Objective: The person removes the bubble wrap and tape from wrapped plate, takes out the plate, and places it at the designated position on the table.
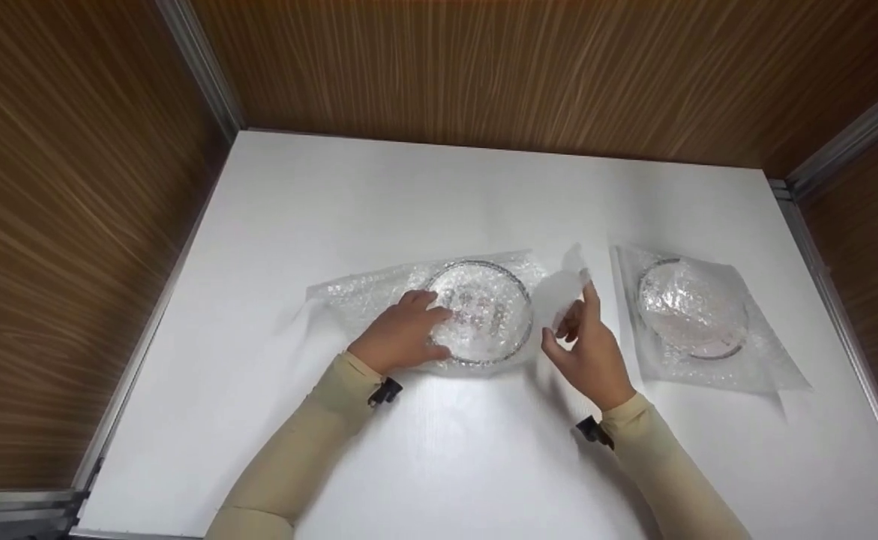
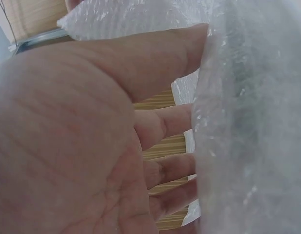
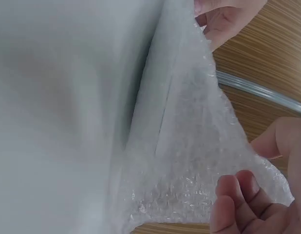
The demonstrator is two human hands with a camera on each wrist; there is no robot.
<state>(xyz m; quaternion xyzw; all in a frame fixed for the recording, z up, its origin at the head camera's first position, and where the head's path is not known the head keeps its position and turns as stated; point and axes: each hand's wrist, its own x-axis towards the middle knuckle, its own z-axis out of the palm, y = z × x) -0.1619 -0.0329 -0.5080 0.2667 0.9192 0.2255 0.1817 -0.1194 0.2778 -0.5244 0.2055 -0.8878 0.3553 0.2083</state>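
Note:
A round plate (image 1: 480,311) with a dark rim and a faint reddish pattern lies in clear bubble wrap (image 1: 367,289) mid-table. My left hand (image 1: 401,330) rests on the left part of it, fingers spread; the left wrist view has the thumb and fingertips against the wrap's surface. At the plate's right side, my right hand (image 1: 588,352) holds up a flap of the wrap, index finger extended along it and the other fingers curled. The right wrist view shows the flap (image 3: 189,146) standing raised beside the curled fingers (image 3: 233,195); part of the grip is hidden behind it.
A second wrapped plate (image 1: 693,307) lies to the right, its bubble wrap spread flat around it. Both lie on a white table (image 1: 409,187) bounded by wood-grain panels (image 1: 483,75) at the back and sides, with metal rails in the corners.

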